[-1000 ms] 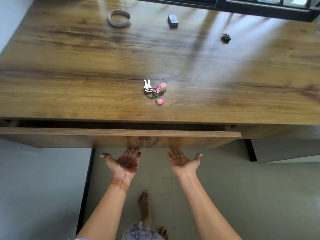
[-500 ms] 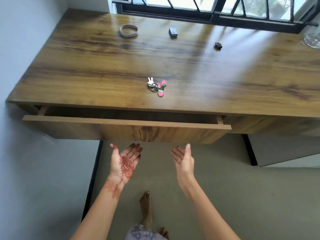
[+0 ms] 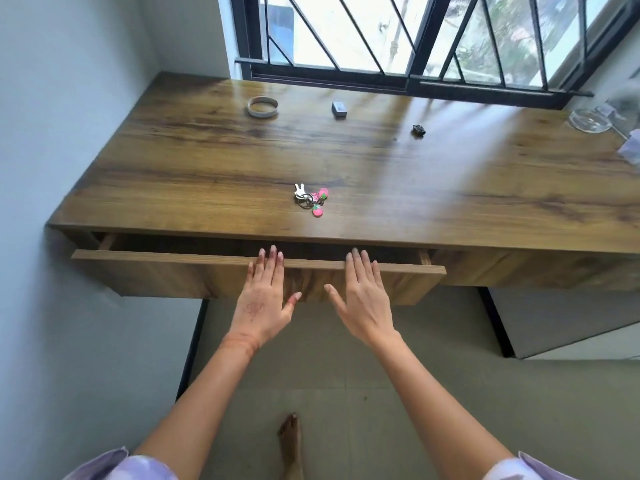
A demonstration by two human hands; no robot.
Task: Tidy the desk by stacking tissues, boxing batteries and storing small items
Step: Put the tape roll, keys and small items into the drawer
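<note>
A wooden desk (image 3: 214, 174) has its wide drawer (image 3: 156, 271) pulled partly out. My left hand (image 3: 265, 299) and my right hand (image 3: 363, 299) lie palm down against the drawer front, fingertips over its top edge, fingers spread, holding nothing. On the desk near the front sits a bunch of keys with pink charms (image 3: 311, 199). Farther back lie a roll of tape (image 3: 262, 106), a small grey box (image 3: 339, 109) and a small dark object (image 3: 418, 130). The drawer's inside is dark and hidden.
A barred window (image 3: 415, 39) runs behind the desk. A wall (image 3: 52, 133) borders the left side. A clear glass dish (image 3: 588, 120) and something pale purple (image 3: 632, 148) sit at the far right edge. My bare foot (image 3: 290, 441) stands on the tiled floor.
Both hands turned from palm up below the drawer to palm down and rose onto the drawer front. The view tilted up, showing the window and more of the desk.
</note>
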